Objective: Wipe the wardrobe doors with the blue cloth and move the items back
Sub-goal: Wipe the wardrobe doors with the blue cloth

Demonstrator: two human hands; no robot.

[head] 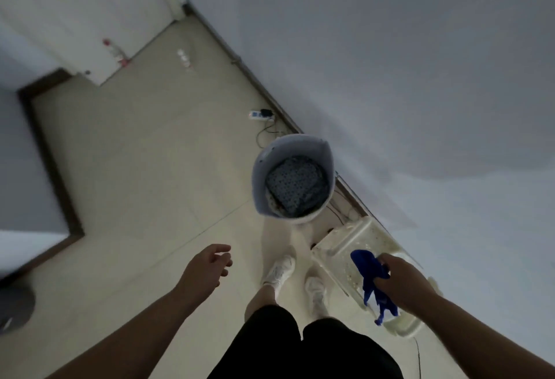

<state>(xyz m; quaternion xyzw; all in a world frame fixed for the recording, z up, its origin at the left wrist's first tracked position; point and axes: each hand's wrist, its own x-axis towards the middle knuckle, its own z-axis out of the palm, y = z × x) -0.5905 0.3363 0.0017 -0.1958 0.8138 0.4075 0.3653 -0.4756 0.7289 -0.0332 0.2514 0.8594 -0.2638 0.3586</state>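
My right hand [402, 282] grips the blue cloth [372, 276], fingers curled round its bunched middle, which they partly hide. The cloth's long axis runs down from my fist, its loose end pointing at the floor [135, 168]. My left hand [207, 267] holds nothing, fingers loosely bent. Below the cloth sits 1 pale plastic object [354, 237]; my arm covers part of it and I cannot tell what it is. My 2 white shoes [279, 270] stand beside it. Farther out stands 1 pale basket [261, 174] with patterned fabric inside, near the wall [390, 48]. Beyond lies 1 power strip [261, 114]. The far corner is blurred.
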